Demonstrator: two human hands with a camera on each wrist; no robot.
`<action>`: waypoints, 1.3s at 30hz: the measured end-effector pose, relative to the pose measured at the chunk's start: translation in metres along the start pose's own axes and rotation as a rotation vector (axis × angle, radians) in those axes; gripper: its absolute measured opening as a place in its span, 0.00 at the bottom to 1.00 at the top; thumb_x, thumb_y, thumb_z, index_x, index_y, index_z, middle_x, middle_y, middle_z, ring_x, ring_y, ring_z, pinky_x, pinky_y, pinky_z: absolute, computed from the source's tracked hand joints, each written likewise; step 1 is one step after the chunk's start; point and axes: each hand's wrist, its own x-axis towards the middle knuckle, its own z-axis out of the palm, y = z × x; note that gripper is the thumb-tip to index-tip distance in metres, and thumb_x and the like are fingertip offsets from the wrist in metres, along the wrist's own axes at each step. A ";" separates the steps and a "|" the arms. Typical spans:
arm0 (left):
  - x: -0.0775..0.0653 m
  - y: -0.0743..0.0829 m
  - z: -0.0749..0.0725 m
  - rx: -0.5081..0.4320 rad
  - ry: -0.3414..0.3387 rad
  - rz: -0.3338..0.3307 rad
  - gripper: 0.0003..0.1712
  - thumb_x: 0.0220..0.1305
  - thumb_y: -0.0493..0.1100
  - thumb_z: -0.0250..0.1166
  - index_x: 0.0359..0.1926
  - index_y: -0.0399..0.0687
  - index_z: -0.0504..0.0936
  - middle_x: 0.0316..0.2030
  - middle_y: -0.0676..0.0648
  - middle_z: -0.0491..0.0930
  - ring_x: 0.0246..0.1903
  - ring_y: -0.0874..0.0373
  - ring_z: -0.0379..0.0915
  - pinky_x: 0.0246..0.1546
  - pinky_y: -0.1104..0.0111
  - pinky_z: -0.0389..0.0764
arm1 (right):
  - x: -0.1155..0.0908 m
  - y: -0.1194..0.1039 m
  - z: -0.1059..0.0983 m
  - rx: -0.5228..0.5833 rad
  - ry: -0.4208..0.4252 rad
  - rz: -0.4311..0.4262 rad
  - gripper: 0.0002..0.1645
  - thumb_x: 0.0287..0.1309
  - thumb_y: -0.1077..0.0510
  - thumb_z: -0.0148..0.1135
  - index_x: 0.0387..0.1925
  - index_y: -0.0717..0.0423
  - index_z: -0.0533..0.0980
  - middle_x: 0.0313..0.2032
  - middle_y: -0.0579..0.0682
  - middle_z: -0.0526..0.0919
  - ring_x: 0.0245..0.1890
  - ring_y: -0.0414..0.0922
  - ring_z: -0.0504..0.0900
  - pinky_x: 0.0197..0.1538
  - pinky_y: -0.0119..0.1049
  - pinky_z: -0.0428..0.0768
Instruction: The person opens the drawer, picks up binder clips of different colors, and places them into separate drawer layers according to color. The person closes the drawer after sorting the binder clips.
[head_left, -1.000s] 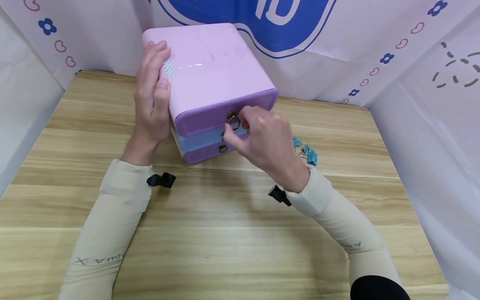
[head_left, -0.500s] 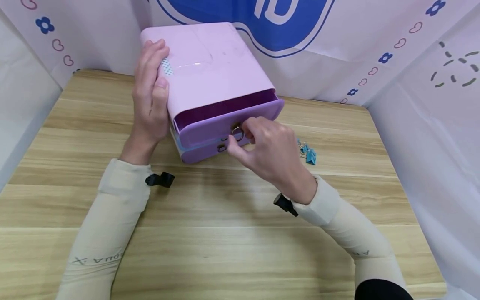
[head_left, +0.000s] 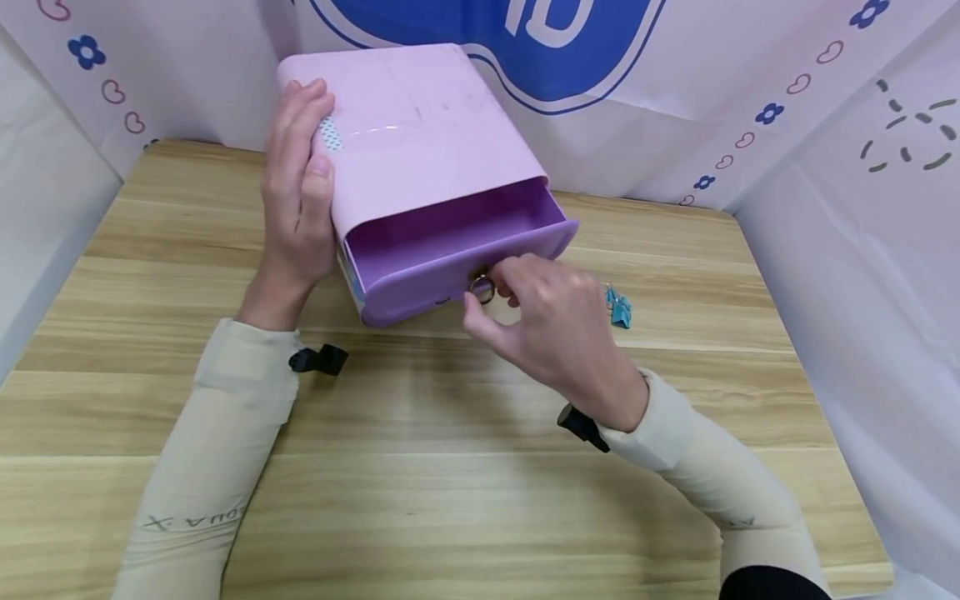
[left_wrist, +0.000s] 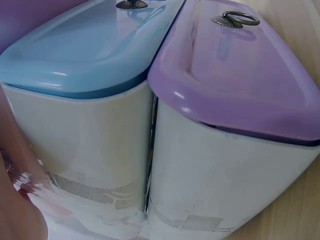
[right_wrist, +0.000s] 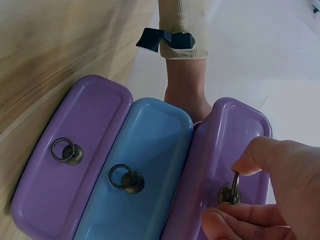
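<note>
A pink three-drawer box (head_left: 420, 133) stands on the wooden table (head_left: 450, 467). Its top purple drawer (head_left: 450, 242) is pulled out, and its inside shows nothing in it. My right hand (head_left: 551, 329) pinches that drawer's brass ring pull (head_left: 482, 288), also seen in the right wrist view as ring pull (right_wrist: 233, 189) between thumb and finger. My left hand (head_left: 300, 183) lies flat against the box's left side, fingers straight. The blue middle drawer (right_wrist: 140, 175) and the purple bottom drawer (right_wrist: 70, 160) are closed.
Several small blue binder clips (head_left: 618, 307) lie on the table just right of my right hand. White printed cloth walls (head_left: 825, 125) close in the back and both sides. Bare tabletop stretches toward the near edge.
My right hand has drawn the top purple drawer out toward me, from closed to well open. The left hand has stayed pressed on the box's side.
</note>
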 end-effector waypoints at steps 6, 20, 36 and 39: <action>0.000 -0.001 -0.001 0.004 0.000 0.007 0.36 0.57 0.46 0.40 0.59 0.25 0.72 0.63 0.29 0.69 0.72 0.54 0.56 0.77 0.65 0.50 | -0.006 -0.002 -0.003 -0.003 0.024 0.000 0.14 0.49 0.49 0.63 0.20 0.52 0.73 0.18 0.44 0.76 0.16 0.37 0.68 0.18 0.26 0.66; 0.000 0.002 -0.002 0.013 -0.027 -0.004 0.35 0.57 0.45 0.40 0.60 0.27 0.71 0.64 0.30 0.68 0.72 0.50 0.55 0.77 0.65 0.49 | -0.016 -0.004 -0.007 -0.002 0.034 -0.031 0.14 0.48 0.49 0.64 0.20 0.54 0.73 0.17 0.46 0.76 0.15 0.38 0.68 0.17 0.27 0.66; 0.000 0.002 -0.001 0.003 -0.011 -0.003 0.35 0.57 0.45 0.40 0.60 0.26 0.71 0.63 0.29 0.69 0.72 0.48 0.56 0.77 0.65 0.49 | -0.020 -0.002 -0.006 -0.009 -0.008 -0.011 0.15 0.51 0.46 0.63 0.23 0.53 0.75 0.19 0.45 0.79 0.16 0.38 0.72 0.17 0.27 0.69; 0.000 0.002 -0.001 0.004 -0.011 -0.007 0.35 0.57 0.45 0.40 0.59 0.26 0.71 0.64 0.30 0.68 0.72 0.50 0.56 0.77 0.65 0.49 | -0.021 -0.001 -0.007 -0.014 -0.013 -0.011 0.16 0.51 0.45 0.64 0.25 0.54 0.76 0.20 0.46 0.79 0.17 0.38 0.73 0.17 0.28 0.70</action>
